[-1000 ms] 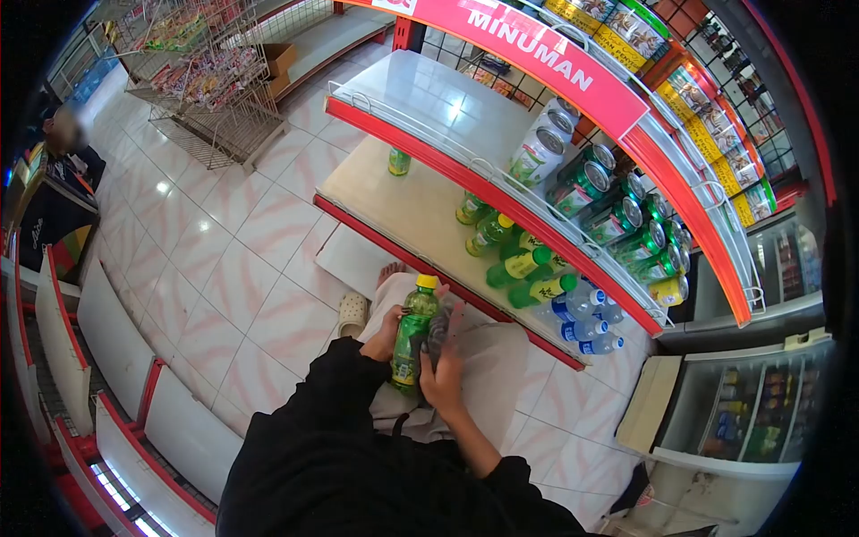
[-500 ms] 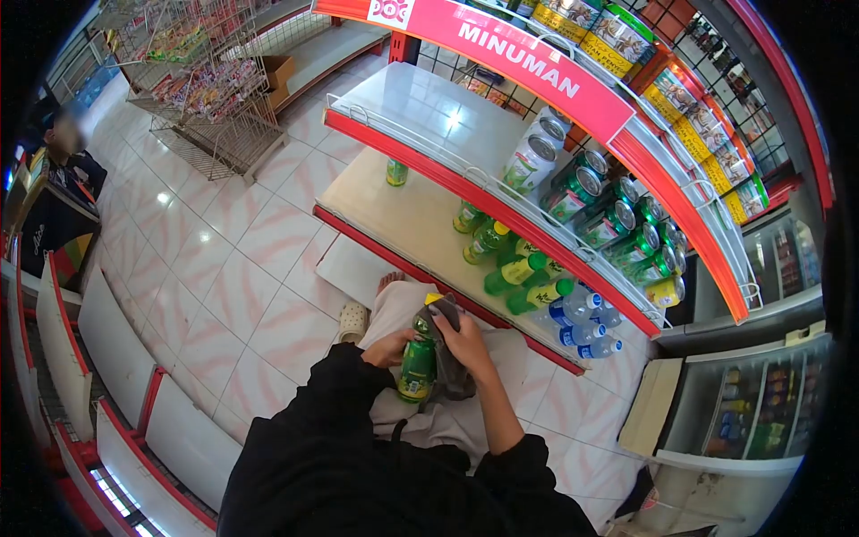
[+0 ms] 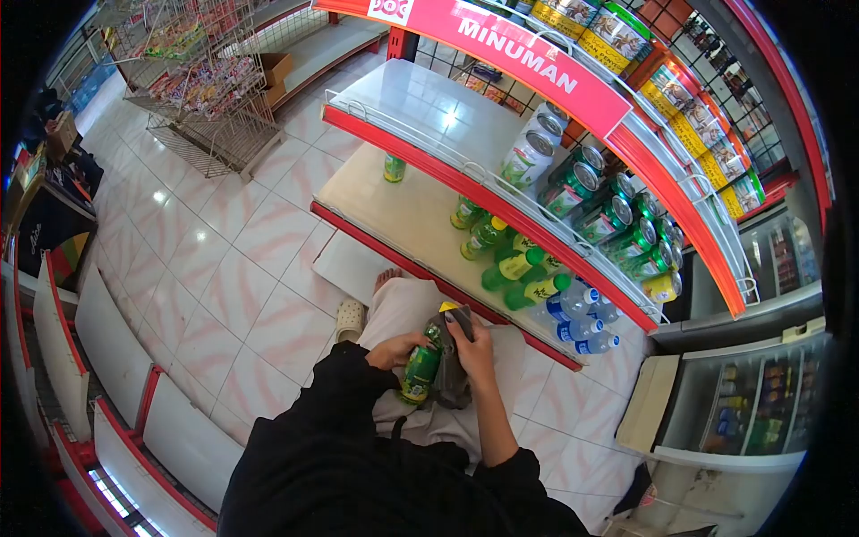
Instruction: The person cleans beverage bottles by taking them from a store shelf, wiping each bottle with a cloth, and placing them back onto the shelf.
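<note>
A green bottle (image 3: 420, 369) with a yellow cap is tilted above my lap, its top leaning to the right. My left hand (image 3: 396, 350) is closed around its upper left side. A grey cloth (image 3: 453, 376) hangs along the bottle's right side and partly covers the neck and cap. My right hand (image 3: 472, 345) grips this cloth near the cap. Just beyond my knees is the red-edged lower shelf (image 3: 376, 199), where several green bottles (image 3: 513, 268) and clear water bottles (image 3: 573, 305) stand.
The upper shelf (image 3: 420, 98) holds several cans (image 3: 608, 219). A glass-door fridge (image 3: 756, 403) stands at the right. Low white shelving (image 3: 191, 438) runs along the left. Wire racks with packets (image 3: 204, 85) are at the back left. A light clog (image 3: 350, 319) lies near my foot.
The cloth has moved from beside the bottle up to its cap, with my right hand. The bottle now tilts more to the right. The person at the far left has shifted.
</note>
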The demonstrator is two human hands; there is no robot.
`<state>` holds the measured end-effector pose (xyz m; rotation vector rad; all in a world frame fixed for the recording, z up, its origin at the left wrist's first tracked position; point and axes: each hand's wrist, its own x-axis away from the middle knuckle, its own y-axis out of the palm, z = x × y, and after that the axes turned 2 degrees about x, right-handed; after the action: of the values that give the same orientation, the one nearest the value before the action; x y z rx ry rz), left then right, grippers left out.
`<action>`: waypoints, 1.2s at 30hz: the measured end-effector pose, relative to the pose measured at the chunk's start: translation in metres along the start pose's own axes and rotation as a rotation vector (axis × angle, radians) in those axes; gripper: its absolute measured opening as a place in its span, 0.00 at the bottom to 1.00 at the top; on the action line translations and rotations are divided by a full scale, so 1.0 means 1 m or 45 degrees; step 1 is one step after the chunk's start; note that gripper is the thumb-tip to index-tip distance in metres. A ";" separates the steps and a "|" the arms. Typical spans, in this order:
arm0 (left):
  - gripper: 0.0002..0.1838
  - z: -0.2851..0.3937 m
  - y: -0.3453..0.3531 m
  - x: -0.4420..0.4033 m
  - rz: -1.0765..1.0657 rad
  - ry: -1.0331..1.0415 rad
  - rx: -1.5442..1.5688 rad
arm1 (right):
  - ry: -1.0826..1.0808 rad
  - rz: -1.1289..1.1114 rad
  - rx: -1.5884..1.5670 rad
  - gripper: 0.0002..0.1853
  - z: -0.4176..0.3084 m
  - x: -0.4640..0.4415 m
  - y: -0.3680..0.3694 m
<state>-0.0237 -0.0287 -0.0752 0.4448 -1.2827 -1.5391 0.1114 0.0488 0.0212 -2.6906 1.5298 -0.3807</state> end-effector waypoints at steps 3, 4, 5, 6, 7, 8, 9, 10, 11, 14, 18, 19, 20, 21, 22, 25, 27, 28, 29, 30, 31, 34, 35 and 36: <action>0.15 0.004 0.030 0.010 0.154 0.111 -0.145 | -0.226 0.165 0.254 0.14 -0.004 0.012 -0.001; 0.16 0.008 0.039 0.013 0.124 0.155 -0.174 | -0.226 0.167 0.257 0.14 -0.006 0.016 -0.001; 0.17 0.008 0.041 0.014 0.110 0.178 -0.189 | -0.239 0.204 0.308 0.13 -0.009 0.019 -0.002; 0.18 0.009 0.043 0.015 0.096 0.201 -0.203 | -0.252 0.239 0.356 0.13 -0.013 0.022 -0.001; 0.18 0.008 0.044 0.015 0.078 0.208 -0.237 | -0.266 0.272 0.404 0.12 -0.016 0.025 0.000; 0.19 0.008 0.044 0.015 0.062 0.214 -0.270 | -0.266 0.269 0.402 0.12 -0.019 0.029 0.002; 0.19 0.008 0.043 0.015 0.054 0.218 -0.287 | -0.292 0.308 0.436 0.13 -0.023 0.032 0.005; 0.20 0.008 0.042 0.015 0.046 0.222 -0.304 | -0.317 0.347 0.471 0.14 -0.026 0.035 0.007; 0.20 0.008 0.039 0.014 0.023 0.242 -0.270 | -0.342 0.386 0.507 0.15 -0.028 0.036 0.010; 0.19 0.009 0.036 0.012 -0.024 0.277 -0.196 | -0.409 0.447 0.584 0.15 -0.026 0.034 0.021; 0.21 0.018 0.044 0.013 0.090 0.114 -0.282 | -0.241 0.319 0.559 0.16 -0.020 0.014 0.016; 0.22 0.019 0.043 0.011 0.096 0.077 -0.311 | -0.145 0.242 0.525 0.16 -0.018 0.009 0.013; 0.22 0.019 0.041 0.008 0.102 0.038 -0.339 | -0.144 0.248 0.521 0.16 -0.014 0.005 0.009; 0.23 0.019 0.039 0.006 0.110 0.000 -0.366 | -0.095 0.194 0.431 0.16 -0.010 0.001 0.005; 0.23 0.017 0.036 0.003 0.112 -0.002 -0.368 | -0.048 0.139 0.341 0.16 -0.006 -0.002 0.002; 0.23 0.007 0.030 -0.004 -0.010 0.131 -0.205 | -0.017 0.074 0.240 0.16 -0.004 -0.003 -0.007; 0.23 0.003 0.032 -0.002 0.015 0.125 -0.182 | -0.062 0.067 0.217 0.17 -0.004 0.001 -0.013; 0.23 0.005 0.036 -0.002 0.031 0.131 -0.166 | -0.054 0.068 0.218 0.17 0.000 0.000 -0.017; 0.22 0.006 0.038 -0.003 0.047 0.137 -0.147 | -0.127 0.101 0.313 0.16 0.009 -0.002 -0.022; 0.22 0.003 0.037 -0.004 0.049 0.127 -0.135 | -0.196 0.135 0.408 0.15 0.014 -0.001 -0.027; 0.22 0.003 0.033 -0.006 0.032 0.133 -0.126 | -0.271 0.169 0.501 0.14 0.018 -0.001 -0.032; 0.22 0.003 0.029 -0.008 -0.002 0.130 -0.098 | 0.072 0.006 0.010 0.15 0.019 0.005 -0.052; 0.23 0.002 0.029 -0.008 0.012 0.170 -0.115 | 0.234 -0.073 -0.237 0.16 0.017 0.009 -0.058; 0.23 0.003 0.030 -0.009 0.025 0.213 -0.135 | 0.241 -0.068 -0.235 0.16 0.016 0.012 -0.065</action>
<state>-0.0088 -0.0163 -0.0503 0.4807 -1.0689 -1.5124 0.1759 0.0708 0.0169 -2.9160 1.6170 -0.5357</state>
